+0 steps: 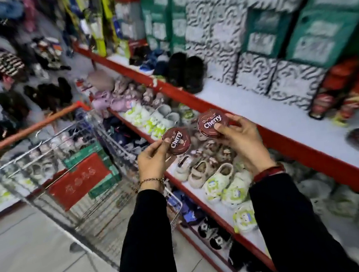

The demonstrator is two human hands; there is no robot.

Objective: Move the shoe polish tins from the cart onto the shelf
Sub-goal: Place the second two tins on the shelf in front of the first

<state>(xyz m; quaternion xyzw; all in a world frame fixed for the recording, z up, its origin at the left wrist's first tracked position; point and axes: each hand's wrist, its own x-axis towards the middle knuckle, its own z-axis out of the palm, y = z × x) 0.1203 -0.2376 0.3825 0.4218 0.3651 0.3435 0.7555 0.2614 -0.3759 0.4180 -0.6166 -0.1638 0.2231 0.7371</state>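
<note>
- Head view is showing two hands raised in front of a red-edged shelf (pixel 261 100), each holding one round dark-red shoe polish tin lettered "Cherry".
- Left hand (pixel 152 161) is closing its grip on the left tin (pixel 176 140), thumb lying on the lid, fingers wrapping the rim from below.
- Right hand (pixel 241 140) is closing its grip on the right tin (pixel 210 123), thumb pressing the lid, fingers supporting it from behind.
- Both tins are hanging in the air, lids facing the camera, just beside each other but apart, between the cart (pixel 66 166) and the shelf.
- Cart, of wire with a red handle, is standing at the left.
- More red tins (pixel 352 84) are standing stacked on the shelf at the right, beside patterned shoe boxes (pixel 257 73).
- Small children's shoes (pixel 204 171) are lying on the lower shelf under the hands.
</note>
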